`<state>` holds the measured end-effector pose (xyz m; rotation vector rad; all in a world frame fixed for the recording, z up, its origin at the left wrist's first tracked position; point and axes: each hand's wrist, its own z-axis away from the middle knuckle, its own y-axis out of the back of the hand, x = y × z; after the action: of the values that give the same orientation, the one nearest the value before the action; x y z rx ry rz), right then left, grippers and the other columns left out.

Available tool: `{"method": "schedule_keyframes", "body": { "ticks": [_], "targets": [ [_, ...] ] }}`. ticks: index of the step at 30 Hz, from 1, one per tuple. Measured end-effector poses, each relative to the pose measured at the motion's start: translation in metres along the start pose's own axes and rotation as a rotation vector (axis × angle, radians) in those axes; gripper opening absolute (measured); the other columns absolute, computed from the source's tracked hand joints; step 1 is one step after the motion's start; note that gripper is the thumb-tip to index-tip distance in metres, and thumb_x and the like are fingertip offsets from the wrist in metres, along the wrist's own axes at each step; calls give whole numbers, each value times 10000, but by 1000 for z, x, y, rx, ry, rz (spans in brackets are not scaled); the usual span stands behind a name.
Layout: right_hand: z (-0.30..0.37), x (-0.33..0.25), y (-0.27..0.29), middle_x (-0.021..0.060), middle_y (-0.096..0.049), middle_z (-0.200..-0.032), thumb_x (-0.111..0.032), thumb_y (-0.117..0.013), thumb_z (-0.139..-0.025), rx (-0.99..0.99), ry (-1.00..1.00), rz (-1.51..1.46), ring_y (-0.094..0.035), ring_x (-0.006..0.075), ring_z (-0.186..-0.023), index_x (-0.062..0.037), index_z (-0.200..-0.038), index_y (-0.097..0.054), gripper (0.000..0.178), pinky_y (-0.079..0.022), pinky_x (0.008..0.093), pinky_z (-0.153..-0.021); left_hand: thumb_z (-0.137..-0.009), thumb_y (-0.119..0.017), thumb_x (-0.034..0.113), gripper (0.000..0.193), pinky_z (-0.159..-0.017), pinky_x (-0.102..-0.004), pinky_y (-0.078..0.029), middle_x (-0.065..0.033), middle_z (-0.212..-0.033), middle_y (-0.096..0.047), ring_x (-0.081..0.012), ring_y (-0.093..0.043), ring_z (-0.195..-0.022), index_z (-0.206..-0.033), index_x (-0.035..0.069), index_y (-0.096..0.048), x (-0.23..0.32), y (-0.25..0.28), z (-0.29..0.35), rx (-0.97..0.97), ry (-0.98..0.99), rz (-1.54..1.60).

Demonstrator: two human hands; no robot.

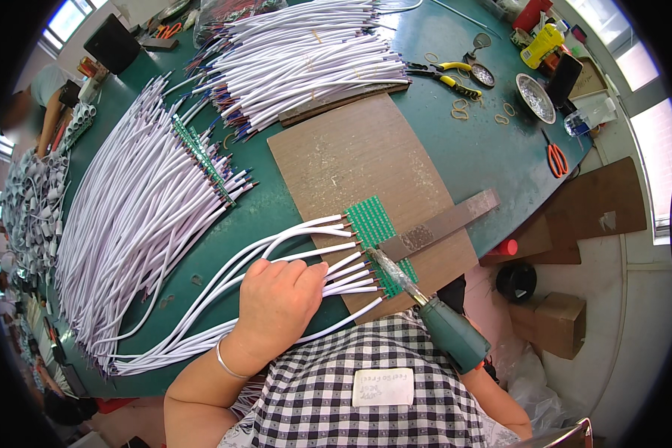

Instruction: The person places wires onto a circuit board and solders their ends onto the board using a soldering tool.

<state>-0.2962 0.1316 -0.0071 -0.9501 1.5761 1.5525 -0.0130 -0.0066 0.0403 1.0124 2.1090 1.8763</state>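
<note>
White cables [291, 246] under my left hand [276, 302] end at a bright green board [373, 224] on the brown wooden sheet [351, 157]. My iron's handle [455, 336] is dark green, the bench [470, 142] teal, my shirt [336, 373] black-and-white checked.

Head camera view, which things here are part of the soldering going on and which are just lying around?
In use: left hand, white cables, green circuit boards, soldering iron, metal bar, wooden board.

Lying about: yellow-handled pliers, orange scissors, rubber bands, yellow bottle.
</note>
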Motion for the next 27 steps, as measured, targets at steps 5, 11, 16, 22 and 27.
{"method": "schedule_keyframes", "body": {
  "ticks": [5, 11, 16, 22, 27],
  "targets": [
    [-2, -11, 5, 83, -683, -986, -95, -673, -815, -44, -117, 103, -676, 185, -826, -25, -1103, -618, 302, -531, 255, -715, -721, -715, 100, 223, -627, -347, -383, -17, -697, -553, -200, -569, -668, -936, 97, -654, 1, 1, 0, -15, 0, -11],
    [-8, -12, 26, 77, -683, -798, -183, -540, -909, -34, -817, -859, -648, 187, -595, -39, -1075, -633, 238, -509, 257, -505, -718, -716, 101, 228, -629, -344, -378, -17, -693, -548, -200, -565, -667, -937, 97, -653, 3, 3, -2, -25, 0, -28],
    [5, -12, 28, 95, -665, -717, -257, -437, -955, -102, -451, -417, -593, 195, -454, -20, -1058, -631, 323, -478, 307, -390, -728, -684, 97, 190, -583, -325, -391, -11, -694, -517, -190, -523, -625, -916, 93, -656, 5, 0, -2, 64, 6, -35],
    [6, -9, 24, 90, -686, -882, -218, -525, -904, -4, -710, -796, -663, 206, -685, -36, -1066, -637, 269, -551, 320, -597, -709, -664, 60, 233, -564, -339, -415, -20, -795, -592, -195, -539, -682, -941, 79, -655, 9, -6, 9, 129, -62, 46],
    [6, -3, 15, 81, -687, -973, -130, -612, -848, -123, -231, -47, -676, 176, -848, -11, -1057, -636, 242, -545, 274, -742, -716, -689, 26, 247, -617, -357, -439, -61, -806, -593, -254, -558, -722, -958, 52, -650, 11, -5, 14, 49, 47, 29]
  ]
}}
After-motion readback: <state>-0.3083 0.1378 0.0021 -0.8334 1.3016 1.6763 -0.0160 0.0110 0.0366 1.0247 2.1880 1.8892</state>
